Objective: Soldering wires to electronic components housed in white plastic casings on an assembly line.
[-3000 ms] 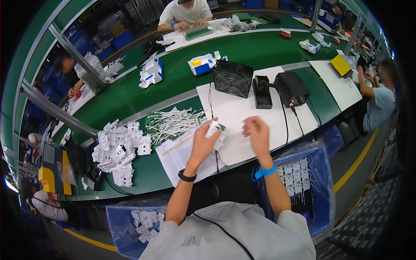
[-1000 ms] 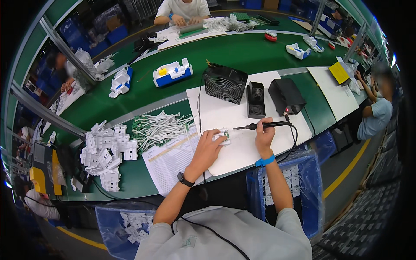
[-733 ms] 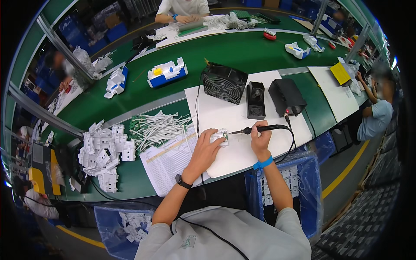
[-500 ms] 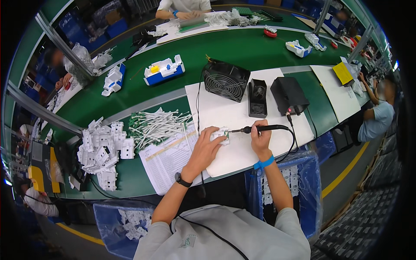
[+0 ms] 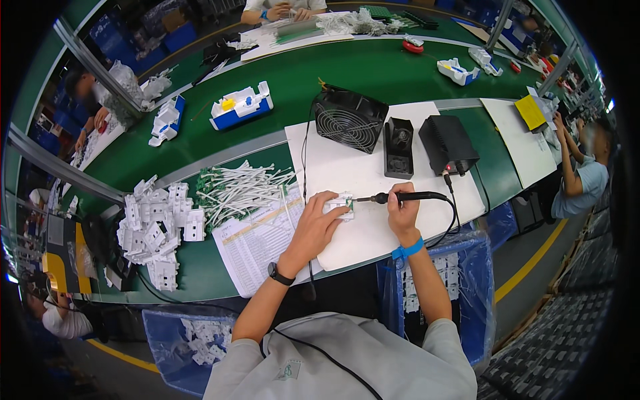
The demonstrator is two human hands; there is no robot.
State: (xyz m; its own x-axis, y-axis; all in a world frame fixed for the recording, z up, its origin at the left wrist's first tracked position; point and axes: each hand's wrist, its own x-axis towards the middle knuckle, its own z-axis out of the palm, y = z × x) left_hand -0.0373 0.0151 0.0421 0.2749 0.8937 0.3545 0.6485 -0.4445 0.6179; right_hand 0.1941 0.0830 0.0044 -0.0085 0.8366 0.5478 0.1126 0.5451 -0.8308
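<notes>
On the white work board (image 5: pixel 373 243), my left hand (image 5: pixel 317 227) holds down a small white plastic housing (image 5: pixel 341 205) with a green circuit board (image 5: pixel 351 206) at its right edge. My fingers lie over part of the housing. Wrapped round the handle of a soldering iron (image 5: pixel 381 198), my right hand (image 5: pixel 403 212) keeps its tip at the green board. The iron's black cord loops right to a black soldering station (image 5: pixel 448 148). Behind the housing stand a black fan (image 5: pixel 350 122) with a wire grille and a black iron holder (image 5: pixel 399 150).
Left of the board lie a printed sheet (image 5: pixel 253 250), a heap of white cables (image 5: pixel 243 197) with green boards and a pile of white housings (image 5: pixel 157 230). Blue lined bins (image 5: pixel 483 293) stand below the bench edge. Beyond, white-and-blue casings (image 5: pixel 241 108) sit on a green conveyor (image 5: pixel 293 87); people work around it.
The casings on the conveyor have shifted slightly left. Both my hands stay almost in place, the iron tip still at the board. The person across has raised their hands.
</notes>
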